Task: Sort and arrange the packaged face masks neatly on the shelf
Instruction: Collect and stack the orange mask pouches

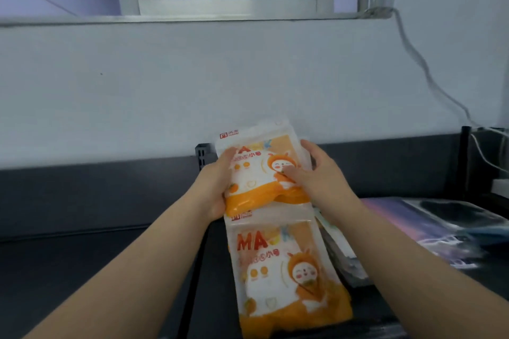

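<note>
Gripping 1 orange-and-white mask pack (256, 173) by its side edges, the left hand (217, 181) and right hand (316, 173) each lay a thumb on its front and hold it over the dark shelf (82, 270). A 2nd matching pack (286, 278) lies flat on the shelf just below it, beside purple packs (440, 228).

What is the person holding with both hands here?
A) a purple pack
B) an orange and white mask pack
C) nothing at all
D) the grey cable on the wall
B: the left hand and the right hand grip the two sides of an orange and white mask pack, held just above a second matching pack that lies flat on the dark shelf.
</note>
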